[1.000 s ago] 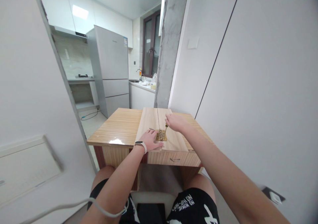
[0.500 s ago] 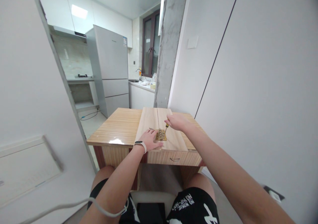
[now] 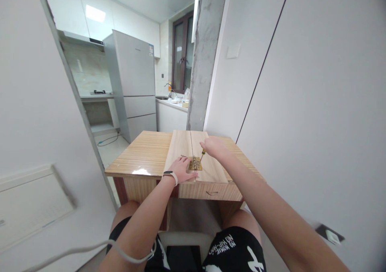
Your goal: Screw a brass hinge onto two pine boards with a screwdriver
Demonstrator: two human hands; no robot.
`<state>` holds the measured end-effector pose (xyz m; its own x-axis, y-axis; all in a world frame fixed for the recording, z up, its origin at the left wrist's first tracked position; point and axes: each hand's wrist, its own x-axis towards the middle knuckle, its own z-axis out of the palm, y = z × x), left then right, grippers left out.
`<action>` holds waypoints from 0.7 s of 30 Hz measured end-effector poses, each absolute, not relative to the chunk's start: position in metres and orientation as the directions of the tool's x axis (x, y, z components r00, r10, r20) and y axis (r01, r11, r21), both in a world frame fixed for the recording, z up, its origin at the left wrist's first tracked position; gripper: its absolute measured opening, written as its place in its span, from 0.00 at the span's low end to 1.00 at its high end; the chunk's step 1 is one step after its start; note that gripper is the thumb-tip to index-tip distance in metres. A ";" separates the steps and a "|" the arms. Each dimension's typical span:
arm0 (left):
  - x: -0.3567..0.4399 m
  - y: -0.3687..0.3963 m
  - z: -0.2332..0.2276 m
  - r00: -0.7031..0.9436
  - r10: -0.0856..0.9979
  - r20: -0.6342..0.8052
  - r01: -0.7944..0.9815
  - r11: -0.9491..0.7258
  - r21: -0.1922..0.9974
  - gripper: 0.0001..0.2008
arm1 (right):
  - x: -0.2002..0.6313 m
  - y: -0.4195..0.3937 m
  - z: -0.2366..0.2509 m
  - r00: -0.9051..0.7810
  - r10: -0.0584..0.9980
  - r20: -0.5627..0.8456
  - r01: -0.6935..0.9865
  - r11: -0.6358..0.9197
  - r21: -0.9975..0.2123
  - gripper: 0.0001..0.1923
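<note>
Two pale wooden boards lie side by side on the desk, with a narrow seam between them. A brass hinge straddles that seam near the front. My left hand rests flat on the left board, fingers spread, at the hinge's left edge. In my closed right hand is a screwdriver with a yellow and black handle. Its shaft slants down to the right leaf of the hinge; the tip is too small to make out. A thin metal piece lies just beyond my left fingertips.
The wood-grain desk has a drawer with a metal handle at the front. A white wall rises close on the right. A grey cable crosses my left forearm. Beyond the desk stand a fridge and a kitchen counter.
My right hand and forearm have shifted slightly, with the screwdriver tilting a little. My left hand, the boards and the hinge stay in place.
</note>
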<state>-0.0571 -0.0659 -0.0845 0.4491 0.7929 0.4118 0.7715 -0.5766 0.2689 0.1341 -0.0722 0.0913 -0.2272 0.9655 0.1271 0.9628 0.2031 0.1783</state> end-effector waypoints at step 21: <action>-0.057 -0.066 -0.084 0.447 0.792 0.417 0.769 -0.578 0.273 0.45 | 0.135 -0.076 0.098 -0.388 0.913 0.124 0.901 0.348 0.259 0.22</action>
<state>-0.0567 -0.0659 -0.0836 0.4470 0.7916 0.4166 0.7692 -0.5779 0.2727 0.1352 -0.0765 0.0982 -0.3880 0.9132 0.1242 0.9011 0.3476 0.2592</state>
